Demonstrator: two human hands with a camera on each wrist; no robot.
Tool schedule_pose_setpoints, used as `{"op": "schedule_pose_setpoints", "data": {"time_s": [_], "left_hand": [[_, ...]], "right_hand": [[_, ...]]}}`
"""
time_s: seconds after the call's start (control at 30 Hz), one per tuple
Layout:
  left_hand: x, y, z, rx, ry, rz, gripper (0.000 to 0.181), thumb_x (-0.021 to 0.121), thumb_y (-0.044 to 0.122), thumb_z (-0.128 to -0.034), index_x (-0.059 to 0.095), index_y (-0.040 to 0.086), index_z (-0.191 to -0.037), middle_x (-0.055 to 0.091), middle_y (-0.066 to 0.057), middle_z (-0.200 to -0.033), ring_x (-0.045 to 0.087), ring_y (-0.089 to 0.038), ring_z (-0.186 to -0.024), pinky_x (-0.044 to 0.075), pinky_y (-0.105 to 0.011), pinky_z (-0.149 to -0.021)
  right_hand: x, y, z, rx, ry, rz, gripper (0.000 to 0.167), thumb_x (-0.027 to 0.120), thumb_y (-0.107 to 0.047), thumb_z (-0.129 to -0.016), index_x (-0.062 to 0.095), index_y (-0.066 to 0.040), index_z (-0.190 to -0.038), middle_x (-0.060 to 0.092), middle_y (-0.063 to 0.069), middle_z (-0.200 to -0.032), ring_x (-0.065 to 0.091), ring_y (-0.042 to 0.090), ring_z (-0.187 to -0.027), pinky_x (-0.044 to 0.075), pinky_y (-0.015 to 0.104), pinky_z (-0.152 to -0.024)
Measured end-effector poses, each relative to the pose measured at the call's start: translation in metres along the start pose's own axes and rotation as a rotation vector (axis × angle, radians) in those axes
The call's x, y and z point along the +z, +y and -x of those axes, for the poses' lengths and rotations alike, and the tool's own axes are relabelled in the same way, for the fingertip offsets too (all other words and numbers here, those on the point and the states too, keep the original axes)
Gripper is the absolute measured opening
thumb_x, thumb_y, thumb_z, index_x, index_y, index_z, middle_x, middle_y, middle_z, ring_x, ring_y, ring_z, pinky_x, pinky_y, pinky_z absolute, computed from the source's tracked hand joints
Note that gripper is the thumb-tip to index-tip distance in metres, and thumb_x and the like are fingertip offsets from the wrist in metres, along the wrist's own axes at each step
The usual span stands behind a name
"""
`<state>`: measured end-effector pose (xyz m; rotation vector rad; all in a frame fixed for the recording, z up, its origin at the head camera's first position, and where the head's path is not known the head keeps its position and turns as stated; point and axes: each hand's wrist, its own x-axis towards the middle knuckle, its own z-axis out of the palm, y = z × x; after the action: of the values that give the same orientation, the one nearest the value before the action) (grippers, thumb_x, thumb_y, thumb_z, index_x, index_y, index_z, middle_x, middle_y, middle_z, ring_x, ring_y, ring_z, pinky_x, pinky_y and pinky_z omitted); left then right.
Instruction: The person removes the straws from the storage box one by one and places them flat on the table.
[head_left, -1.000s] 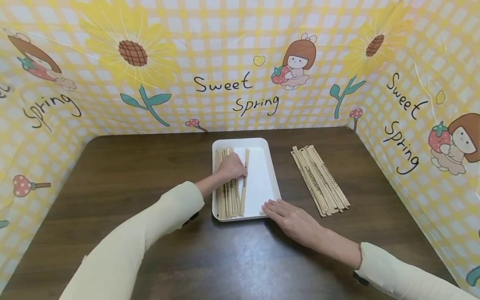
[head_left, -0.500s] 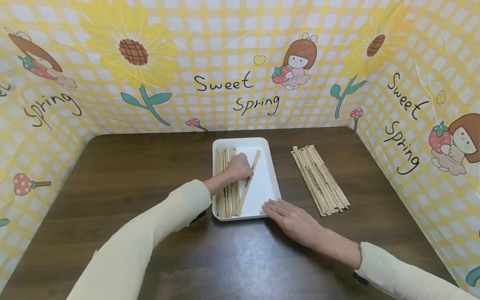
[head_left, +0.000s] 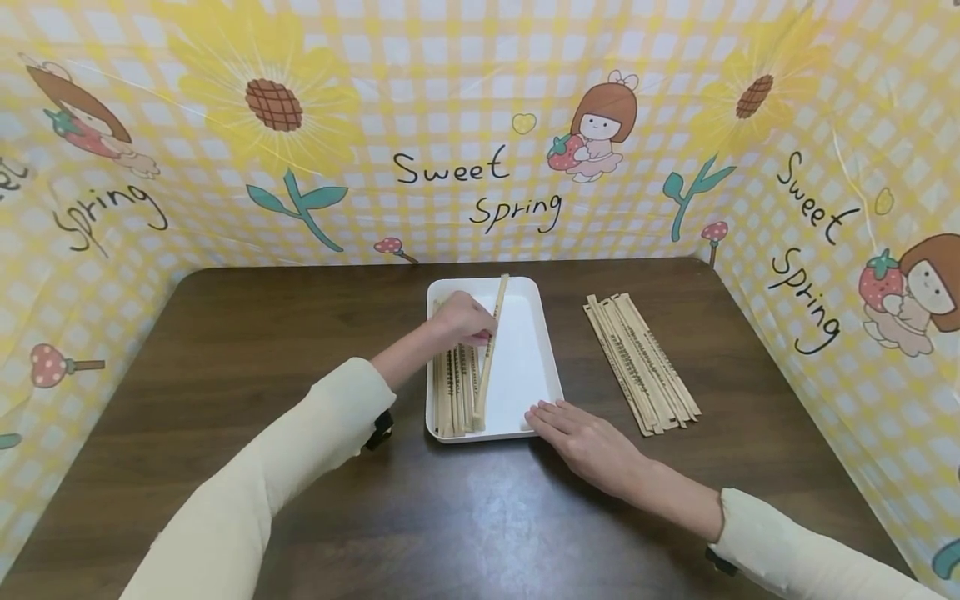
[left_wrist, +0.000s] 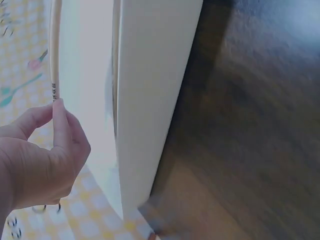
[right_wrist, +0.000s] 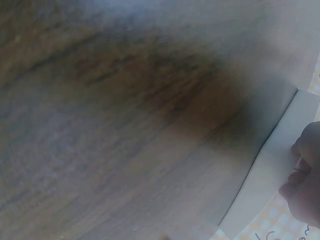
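My left hand (head_left: pixel 463 319) pinches one paper-wrapped stick (head_left: pixel 491 350) over the white tray (head_left: pixel 525 354); the stick leans, its top end over the tray's far rim. The left wrist view shows thumb and fingertips of the left hand (left_wrist: pixel 47 155) on the wrapped stick (left_wrist: pixel 54 50). A row of similar wrapped sticks (head_left: pixel 453 396) lies along the tray's left side, partly under that hand. With fingers extended, my right hand (head_left: pixel 588 442) rests on the tray's near right corner. The right wrist view shows part of the right hand (right_wrist: pixel 305 175) at the tray's side (right_wrist: pixel 270 170).
Right of the tray, a bundle of wrapped sticks (head_left: pixel 641 362) lies slanted on the dark wooden table (head_left: pixel 300 333). A yellow checked cloth (head_left: pixel 450 83) with printed figures stands behind the table and along both sides.
The left hand has moved slightly left and away from me since the last frame, and the pinched stick is now raised and more upright. The right hand stays at the corner.
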<state>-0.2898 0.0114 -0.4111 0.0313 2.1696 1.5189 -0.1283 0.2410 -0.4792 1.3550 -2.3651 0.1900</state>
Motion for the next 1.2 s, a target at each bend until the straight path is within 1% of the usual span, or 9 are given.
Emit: {"op": "schedule_pose_setpoints", "data": {"time_s": [0.13, 0.3, 0.43, 0.57, 0.7, 0.8, 0.9, 1.07, 1.2], "left_hand": [[-0.025, 0.002, 0.006, -0.044, 0.015, 0.099, 0.029, 0.062, -0.009, -0.0831, 0.066, -0.016, -0.111, 0.064, -0.015, -0.084, 0.063, -0.014, -0.059, 0.060, -0.025, -0.070], [-0.059, -0.004, 0.013, -0.093, 0.080, 0.154, 0.035, 0.062, -0.008, -0.0855, 0.061, -0.016, -0.120, 0.066, -0.016, -0.085, 0.064, -0.014, -0.061, 0.060, -0.024, -0.071], [-0.085, -0.014, 0.016, -0.107, 0.134, 0.178, 0.037, 0.062, -0.006, -0.0884, 0.058, -0.017, -0.124, 0.065, -0.013, -0.084, 0.064, -0.012, -0.063, 0.059, -0.023, -0.073], [-0.102, -0.030, 0.020, -0.126, 0.161, 0.157, 0.038, 0.062, -0.005, -0.0897, 0.056, -0.018, -0.125, 0.062, -0.011, -0.085, 0.064, -0.011, -0.064, 0.059, -0.023, -0.074], [-0.107, -0.049, 0.025, -0.137, 0.160, 0.116, 0.038, 0.063, -0.004, -0.0902, 0.055, -0.020, -0.124, 0.062, -0.011, -0.084, 0.063, -0.010, -0.063, 0.059, -0.022, -0.071], [-0.107, -0.062, 0.028, -0.131, 0.146, 0.086, 0.035, 0.063, -0.004, -0.0896, 0.057, -0.020, -0.120, 0.062, -0.010, -0.081, 0.062, -0.010, -0.064, 0.059, -0.022, -0.069], [-0.106, -0.072, 0.029, -0.127, 0.150, 0.052, 0.030, 0.065, -0.004, -0.0885, 0.060, -0.019, -0.114, 0.062, -0.009, -0.079, 0.062, -0.010, -0.065, 0.059, -0.023, -0.068], [-0.102, -0.080, 0.031, -0.097, 0.178, -0.018, 0.026, 0.066, -0.003, -0.0876, 0.064, -0.017, -0.109, 0.063, -0.011, -0.085, 0.062, -0.011, -0.069, 0.060, -0.024, -0.070], [-0.098, -0.081, 0.031, -0.041, 0.212, -0.123, 0.021, 0.066, -0.004, -0.0849, 0.067, -0.016, -0.103, 0.064, -0.014, -0.089, 0.065, -0.011, -0.067, 0.060, -0.025, -0.068]], "right_hand": [[0.001, 0.000, 0.000, 0.000, 0.008, -0.016, 0.042, 0.063, 0.006, -0.082, 0.063, 0.010, -0.124, 0.066, 0.021, -0.124, 0.063, 0.031, -0.116, 0.048, 0.046, -0.103], [0.001, -0.001, 0.000, 0.002, 0.013, -0.026, 0.042, 0.064, 0.007, -0.081, 0.063, 0.010, -0.124, 0.066, 0.021, -0.123, 0.063, 0.031, -0.116, 0.048, 0.046, -0.102], [0.000, -0.001, 0.000, 0.004, 0.011, -0.025, 0.042, 0.064, 0.007, -0.082, 0.063, 0.010, -0.124, 0.065, 0.021, -0.124, 0.063, 0.031, -0.116, 0.047, 0.045, -0.103], [-0.001, -0.002, 0.001, 0.004, 0.011, -0.021, 0.041, 0.061, 0.006, -0.083, 0.063, 0.010, -0.124, 0.065, 0.021, -0.124, 0.063, 0.031, -0.116, 0.047, 0.045, -0.104], [-0.001, -0.001, 0.001, -0.001, 0.012, -0.023, 0.040, 0.059, 0.005, -0.085, 0.062, 0.010, -0.124, 0.065, 0.022, -0.124, 0.063, 0.032, -0.116, 0.047, 0.046, -0.103], [-0.001, -0.001, 0.000, -0.003, 0.014, -0.026, 0.039, 0.058, 0.004, -0.086, 0.062, 0.010, -0.124, 0.065, 0.022, -0.124, 0.063, 0.032, -0.116, 0.048, 0.046, -0.103], [-0.001, -0.001, 0.000, -0.006, 0.013, -0.023, 0.039, 0.058, 0.004, -0.085, 0.063, 0.010, -0.124, 0.065, 0.022, -0.124, 0.063, 0.032, -0.116, 0.048, 0.046, -0.102], [-0.001, -0.001, 0.000, -0.005, 0.012, -0.018, 0.039, 0.058, 0.004, -0.086, 0.063, 0.010, -0.124, 0.065, 0.021, -0.123, 0.063, 0.032, -0.116, 0.048, 0.046, -0.102], [-0.001, -0.001, 0.000, -0.005, 0.012, -0.019, 0.039, 0.059, 0.005, -0.085, 0.063, 0.010, -0.124, 0.066, 0.021, -0.123, 0.063, 0.032, -0.116, 0.048, 0.046, -0.102]]}}
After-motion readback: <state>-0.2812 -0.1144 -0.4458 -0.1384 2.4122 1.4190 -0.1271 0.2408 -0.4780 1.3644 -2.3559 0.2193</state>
